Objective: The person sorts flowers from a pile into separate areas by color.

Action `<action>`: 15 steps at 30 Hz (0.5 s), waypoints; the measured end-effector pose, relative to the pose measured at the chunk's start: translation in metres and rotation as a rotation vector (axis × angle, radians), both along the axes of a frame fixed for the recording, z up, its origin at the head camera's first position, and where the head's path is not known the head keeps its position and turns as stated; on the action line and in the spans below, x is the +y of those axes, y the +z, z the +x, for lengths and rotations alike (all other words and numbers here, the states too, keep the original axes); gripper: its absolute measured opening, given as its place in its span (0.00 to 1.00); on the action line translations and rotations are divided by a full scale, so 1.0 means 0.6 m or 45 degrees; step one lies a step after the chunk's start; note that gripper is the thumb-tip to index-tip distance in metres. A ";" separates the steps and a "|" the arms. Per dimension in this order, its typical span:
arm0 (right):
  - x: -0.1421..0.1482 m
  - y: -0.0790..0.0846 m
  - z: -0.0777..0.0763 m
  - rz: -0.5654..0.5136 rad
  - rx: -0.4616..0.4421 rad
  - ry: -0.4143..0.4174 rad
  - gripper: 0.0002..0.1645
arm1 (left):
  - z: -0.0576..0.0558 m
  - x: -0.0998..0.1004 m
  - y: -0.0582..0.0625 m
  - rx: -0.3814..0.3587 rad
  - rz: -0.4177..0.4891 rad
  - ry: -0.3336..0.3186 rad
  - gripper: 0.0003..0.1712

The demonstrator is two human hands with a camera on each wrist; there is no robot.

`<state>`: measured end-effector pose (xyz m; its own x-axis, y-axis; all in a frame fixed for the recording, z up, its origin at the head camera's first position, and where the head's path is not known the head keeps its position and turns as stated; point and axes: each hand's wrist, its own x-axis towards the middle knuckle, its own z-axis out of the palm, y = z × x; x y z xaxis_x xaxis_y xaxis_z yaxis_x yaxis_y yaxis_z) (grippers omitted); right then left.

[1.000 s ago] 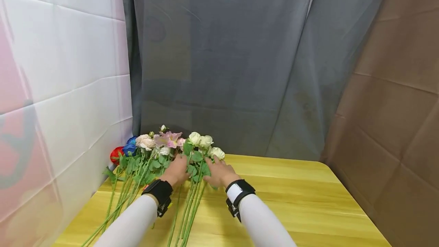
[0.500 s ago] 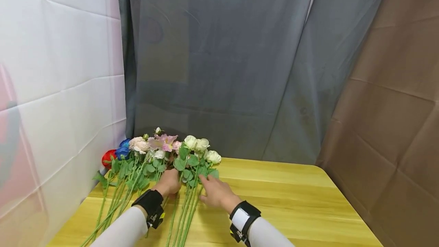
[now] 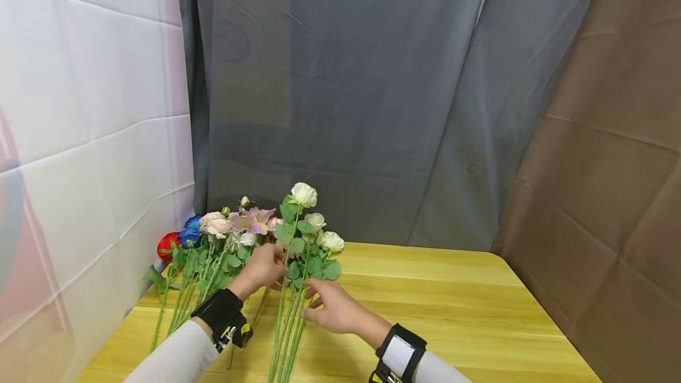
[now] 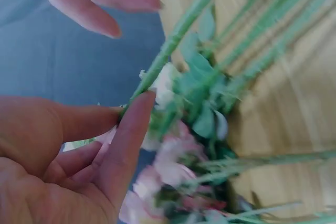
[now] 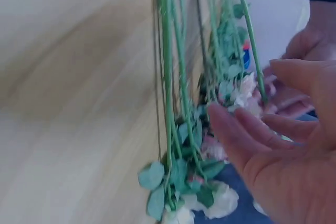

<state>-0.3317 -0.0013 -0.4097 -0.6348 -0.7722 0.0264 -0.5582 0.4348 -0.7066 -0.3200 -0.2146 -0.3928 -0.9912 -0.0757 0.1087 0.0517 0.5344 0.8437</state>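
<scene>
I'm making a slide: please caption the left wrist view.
Left grip pinches a stem, right grip nearby, pink flowers beyond.

The left hand [image 3: 260, 268] holds one white rose [image 3: 304, 194], its green stem pinched between thumb and finger, bloom raised above the other white roses [image 3: 332, 242]. These lie on the tabletop [image 3: 425, 306], stems close together and leafy near the blooms. The right hand [image 3: 332, 307] is beside the stems; contact cannot be confirmed.
</scene>
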 end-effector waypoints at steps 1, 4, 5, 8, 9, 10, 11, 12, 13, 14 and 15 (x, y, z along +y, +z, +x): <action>0.002 0.001 0.003 -0.053 -0.080 -0.005 0.33 | 0.000 0.007 0.005 0.013 0.018 -0.011 0.17; 0.009 0.006 0.012 -0.211 -0.327 -0.040 0.31 | 0.000 0.031 0.019 0.061 0.048 -0.062 0.10; 0.011 0.007 0.015 -0.265 -0.407 -0.059 0.30 | -0.001 0.039 0.022 0.084 0.044 -0.077 0.07; 0.017 0.012 0.018 -0.418 -0.600 -0.129 0.30 | -0.002 0.061 0.028 0.152 0.042 -0.111 0.03; 0.019 0.012 0.018 -0.450 -0.627 -0.151 0.30 | -0.003 0.068 0.028 0.169 0.039 -0.112 0.06; 0.022 0.013 0.018 -0.465 -0.627 -0.168 0.30 | -0.003 0.075 0.029 0.185 0.039 -0.108 0.07; 0.026 0.012 0.018 -0.468 -0.608 -0.184 0.29 | -0.004 0.082 0.028 0.200 0.046 -0.107 0.07; 0.031 0.011 0.017 -0.469 -0.580 -0.193 0.28 | -0.005 0.089 0.027 0.209 0.067 -0.111 0.08; 0.036 0.011 0.016 -0.456 -0.545 -0.198 0.26 | -0.006 0.095 0.027 0.220 0.082 -0.120 0.07; 0.042 0.010 0.014 -0.442 -0.508 -0.201 0.24 | -0.008 0.101 0.025 0.218 0.110 -0.136 0.08; 0.049 0.009 0.012 -0.426 -0.471 -0.204 0.22 | -0.009 0.106 0.024 0.223 0.130 -0.165 0.09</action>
<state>-0.3245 0.0281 -0.4041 -0.7579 -0.6524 0.0064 -0.1899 0.2112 -0.9588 -0.3253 -0.1511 -0.3784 -0.9600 0.0314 0.2781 0.2645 0.4264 0.8650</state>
